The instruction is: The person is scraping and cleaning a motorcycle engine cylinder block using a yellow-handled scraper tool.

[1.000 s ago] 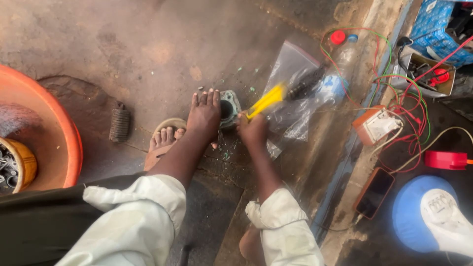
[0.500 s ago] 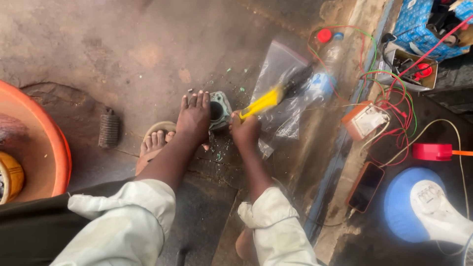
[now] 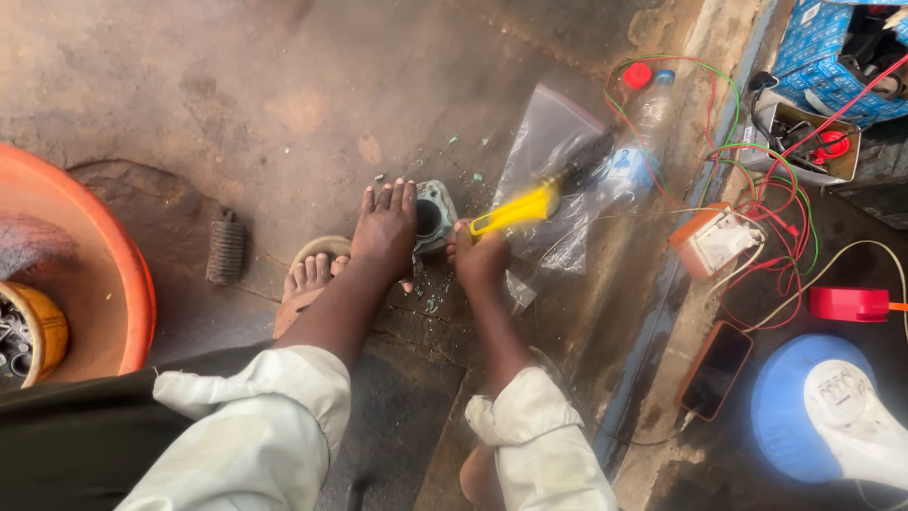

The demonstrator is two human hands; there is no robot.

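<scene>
My left hand lies flat, fingers spread, pressing on the left side of a small grey metal cylinder part that sits on the concrete floor. My right hand grips a tool with a yellow handle and a dark end, which points up and to the right and is blurred. The tool's working tip near the cylinder is hidden by my fingers. Green flakes lie scattered around the part. My bare foot on a sandal rests just left of my left hand.
A clear plastic bag and a plastic bottle lie behind the tool. An orange basin holds a yellow bowl of metal parts. A coil spring, tangled wires, an orange-edged socket box, a phone and a blue-white lamp lie around.
The yellow-handled tool swings in my right hand, its angle shifting between frames. My left hand stays pressed on the cylinder part. The view drifts slightly.
</scene>
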